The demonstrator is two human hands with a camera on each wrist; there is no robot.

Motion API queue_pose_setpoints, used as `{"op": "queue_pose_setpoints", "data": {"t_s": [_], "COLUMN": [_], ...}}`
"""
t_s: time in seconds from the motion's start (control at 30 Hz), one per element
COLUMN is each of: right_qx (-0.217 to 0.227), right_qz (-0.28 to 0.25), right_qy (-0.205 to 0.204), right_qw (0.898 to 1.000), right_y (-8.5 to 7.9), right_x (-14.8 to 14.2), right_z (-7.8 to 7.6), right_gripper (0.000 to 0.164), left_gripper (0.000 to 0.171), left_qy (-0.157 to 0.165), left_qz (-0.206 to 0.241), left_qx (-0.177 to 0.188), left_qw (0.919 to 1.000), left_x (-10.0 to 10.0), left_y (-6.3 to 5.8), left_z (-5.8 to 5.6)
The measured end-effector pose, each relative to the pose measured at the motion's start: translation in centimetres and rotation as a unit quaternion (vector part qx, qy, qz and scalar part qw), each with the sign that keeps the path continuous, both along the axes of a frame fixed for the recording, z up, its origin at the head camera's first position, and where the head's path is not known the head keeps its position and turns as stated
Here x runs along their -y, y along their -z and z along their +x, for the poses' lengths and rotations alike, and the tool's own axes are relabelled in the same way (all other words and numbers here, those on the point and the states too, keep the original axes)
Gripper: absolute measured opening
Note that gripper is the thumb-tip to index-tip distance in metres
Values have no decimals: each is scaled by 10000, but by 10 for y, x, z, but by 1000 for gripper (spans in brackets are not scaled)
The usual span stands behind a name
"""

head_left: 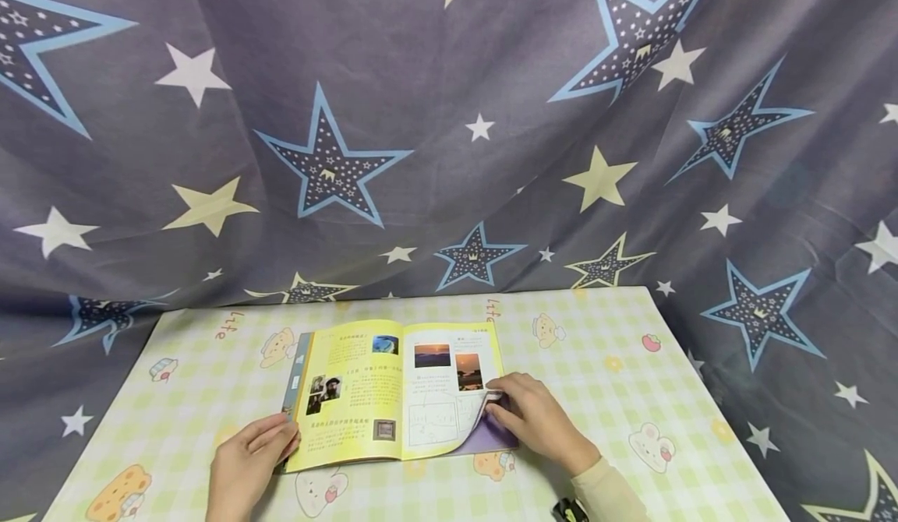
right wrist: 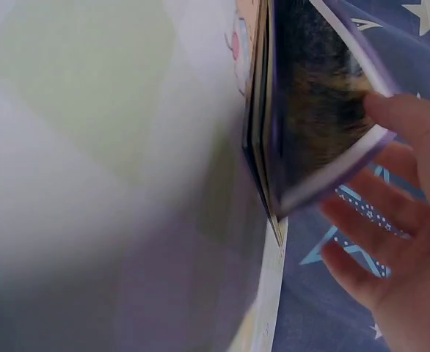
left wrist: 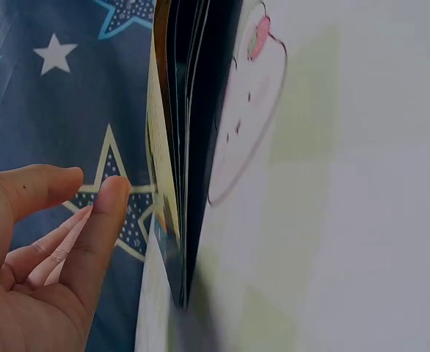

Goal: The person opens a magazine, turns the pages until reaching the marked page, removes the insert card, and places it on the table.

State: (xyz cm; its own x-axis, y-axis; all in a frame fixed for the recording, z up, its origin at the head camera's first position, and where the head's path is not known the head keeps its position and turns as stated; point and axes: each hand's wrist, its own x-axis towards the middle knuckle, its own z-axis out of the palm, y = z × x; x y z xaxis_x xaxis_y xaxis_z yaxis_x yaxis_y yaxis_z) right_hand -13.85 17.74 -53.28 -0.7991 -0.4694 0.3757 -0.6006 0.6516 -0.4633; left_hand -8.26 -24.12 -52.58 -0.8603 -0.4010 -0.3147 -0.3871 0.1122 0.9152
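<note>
An open picture book (head_left: 351,428) with yellow-bordered pages lies flat on the table in the head view. My right hand (head_left: 536,421) pinches the lower right part of the right-hand page (head_left: 435,397), whose corner curls up over a purple page. In the right wrist view the thumb of that hand (right wrist: 406,213) lies on the lifted page (right wrist: 325,110), with fingers behind it. At the book's lower left edge is my left hand (head_left: 249,460). The left wrist view shows this hand (left wrist: 53,249) beside the book's edge (left wrist: 175,183), thumb and forefinger apart with nothing between them.
A checked tablecloth (head_left: 596,374) with cartoon prints covers the table. Behind it hangs a dark curtain (head_left: 435,156) patterned with stars. A small black object (head_left: 570,509) shows by the right sleeve (head_left: 610,491) at the front.
</note>
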Motion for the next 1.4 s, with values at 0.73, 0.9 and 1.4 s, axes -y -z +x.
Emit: {"op": "queue_pose_setpoints", "data": {"t_s": [0.73,0.9,1.4], "right_qx": [-249,111,600], "right_qz": [-421,-738,-819], "right_qy": [181,-58,-827], "right_qw": [9986,9972,9914], "right_y": [-2,-2,-8], "right_x": [22,26,39], "right_z": [-3,-3,-1], "right_gripper": [44,32,23], "left_gripper": [35,31,34], "left_qy": [779,975,1650], "left_qz": [226,488,1410], "left_qx": [-395,-596,-977], "left_qw": [9959,9922,9713], "left_x": [-43,-54,-105], "left_y": [-8,-9,-10], "left_z": [-14,-16,-29]}}
